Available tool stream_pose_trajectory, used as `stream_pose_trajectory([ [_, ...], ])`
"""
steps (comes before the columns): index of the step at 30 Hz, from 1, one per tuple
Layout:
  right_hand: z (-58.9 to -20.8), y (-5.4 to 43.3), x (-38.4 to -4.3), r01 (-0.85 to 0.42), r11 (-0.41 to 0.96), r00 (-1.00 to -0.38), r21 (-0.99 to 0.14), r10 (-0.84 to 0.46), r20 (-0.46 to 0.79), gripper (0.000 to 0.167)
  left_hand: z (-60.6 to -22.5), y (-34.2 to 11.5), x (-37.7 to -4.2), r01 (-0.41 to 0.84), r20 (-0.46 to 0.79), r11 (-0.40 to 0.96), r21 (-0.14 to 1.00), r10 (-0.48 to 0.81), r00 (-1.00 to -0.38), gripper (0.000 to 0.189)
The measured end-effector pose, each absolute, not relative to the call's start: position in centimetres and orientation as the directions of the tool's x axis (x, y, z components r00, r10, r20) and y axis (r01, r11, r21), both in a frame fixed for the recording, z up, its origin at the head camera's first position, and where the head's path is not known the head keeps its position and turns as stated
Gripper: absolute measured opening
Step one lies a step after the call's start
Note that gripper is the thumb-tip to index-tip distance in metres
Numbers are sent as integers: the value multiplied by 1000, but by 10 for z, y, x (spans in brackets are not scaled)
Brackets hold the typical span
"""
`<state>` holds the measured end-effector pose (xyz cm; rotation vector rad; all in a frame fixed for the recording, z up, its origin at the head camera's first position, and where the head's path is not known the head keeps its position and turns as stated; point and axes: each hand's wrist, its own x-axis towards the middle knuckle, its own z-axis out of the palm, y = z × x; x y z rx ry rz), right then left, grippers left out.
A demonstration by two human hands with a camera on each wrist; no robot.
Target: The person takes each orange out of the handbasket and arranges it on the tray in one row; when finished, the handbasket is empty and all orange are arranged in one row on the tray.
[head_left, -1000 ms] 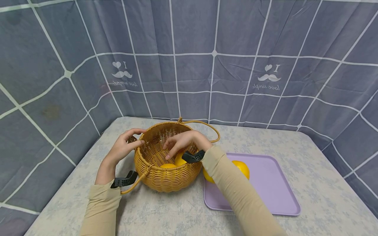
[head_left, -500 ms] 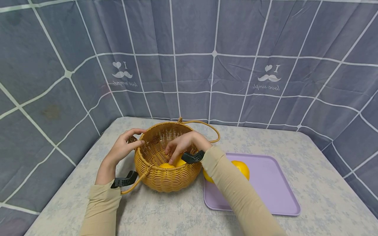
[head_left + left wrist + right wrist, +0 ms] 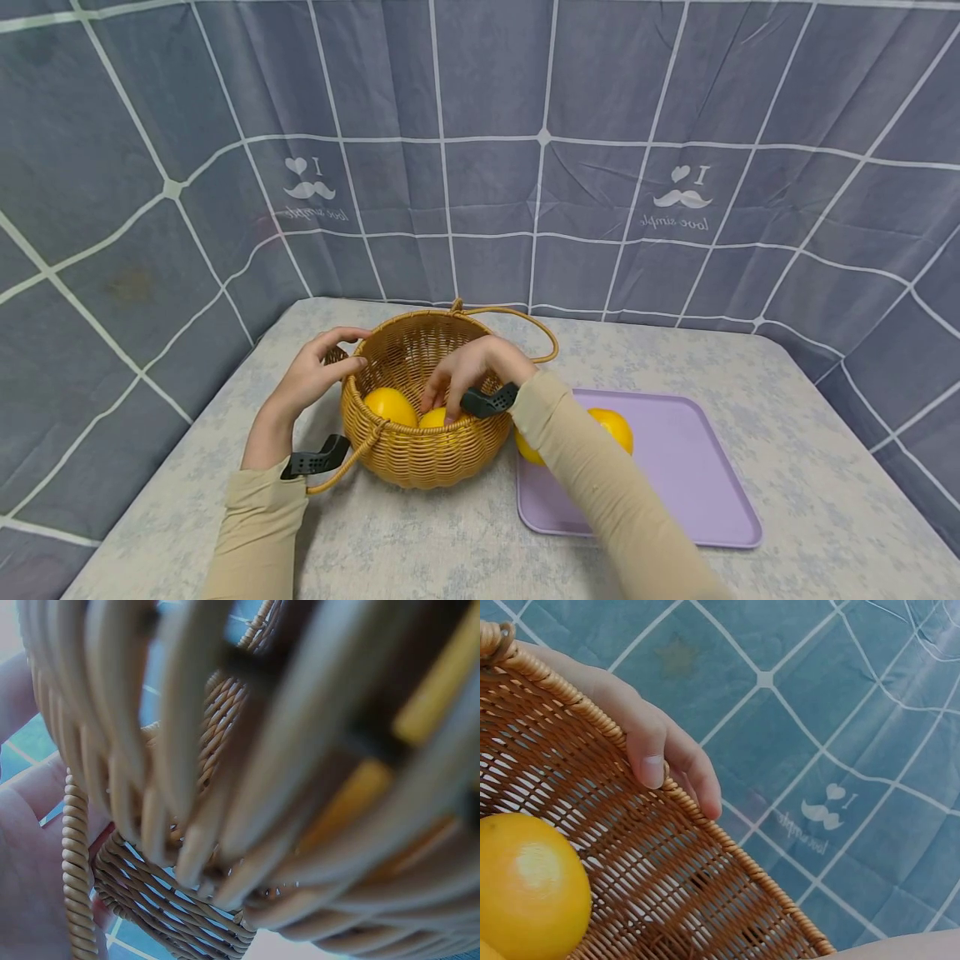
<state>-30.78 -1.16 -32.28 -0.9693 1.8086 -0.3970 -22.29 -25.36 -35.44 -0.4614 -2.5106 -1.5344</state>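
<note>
My left hand holds the left rim of a round wicker basket, thumb on the inner side and fingers outside. In the right wrist view that hand's fingers lie over the woven rim. My right hand reaches down into the basket. Its thumb and fingers straddle an orange, partly hidden by the rim and the hand. Left of it a second orange sits against the basket wall. The left wrist view shows blurred wickerwork with orange fruit behind the gaps.
To the right lies a lilac tray, with oranges on its left part, half covered by my right sleeve. The basket's handle sticks out at the back right. A grey-blue curtain hangs behind the table.
Inside the basket, the oranges have shifted left and one shows more fully. The right hand first hovered, then touched the fruit, and now straddles the right orange. The left hand has stayed put.
</note>
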Motion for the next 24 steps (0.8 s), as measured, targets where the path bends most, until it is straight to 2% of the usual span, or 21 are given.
stream_pose_trajectory([
  [8,-322,-13,-310,-456,624,-83,-634,-739,-668,44,-356,-254,-224,360,312,427,830,180,-933,39],
  [14,-322,-14,-310,-330,628,28,-705,-740,-672,36,-357,-254,-225,362,315,432,826,177,-932,40],
  [21,-324,-12,-311,-330,565,55,-757,-789,-612,34,-355,-253,-224,345,301,437,830,170,-939,39],
  [24,-324,-12,-310,-333,556,43,-761,-798,-601,36,-356,-253,-224,343,298,445,827,171,-939,39],
])
